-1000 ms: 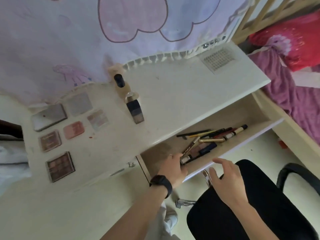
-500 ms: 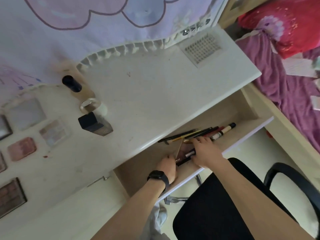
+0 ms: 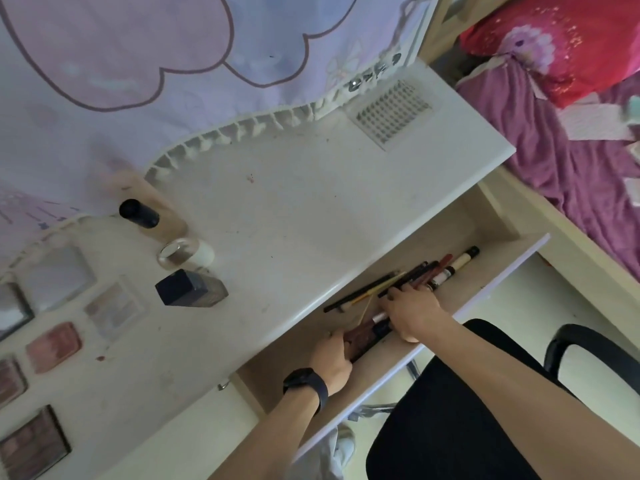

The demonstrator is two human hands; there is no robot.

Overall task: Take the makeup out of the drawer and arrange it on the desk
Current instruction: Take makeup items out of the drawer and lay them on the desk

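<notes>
The drawer (image 3: 491, 268) under the white desk (image 3: 311, 209) stands pulled out. Inside lies a heap of makeup pencils and pens (image 3: 426, 271). My right hand (image 3: 414, 311) lies over the near end of that heap, its fingers curled around several pencils. My left hand (image 3: 330, 358), with a black watch on the wrist, grips the lower end of a dark reddish stick (image 3: 362, 336) at the drawer's front. Several eyeshadow palettes (image 3: 53, 346) and three bottles (image 3: 188, 289) are laid out on the desk's left part.
A black chair seat (image 3: 450, 410) sits below the drawer, its armrest (image 3: 588, 341) to the right. A vent grille (image 3: 391, 112) lies at the desk's far right corner. A bed with purple sheets (image 3: 571, 133) stands to the right. A printed cloth (image 3: 173, 64) hangs behind the desk.
My right hand moved from above the chair into the drawer and closed on the pencils. My left hand stayed at the drawer's front. The view shifted left to right across the desk.
</notes>
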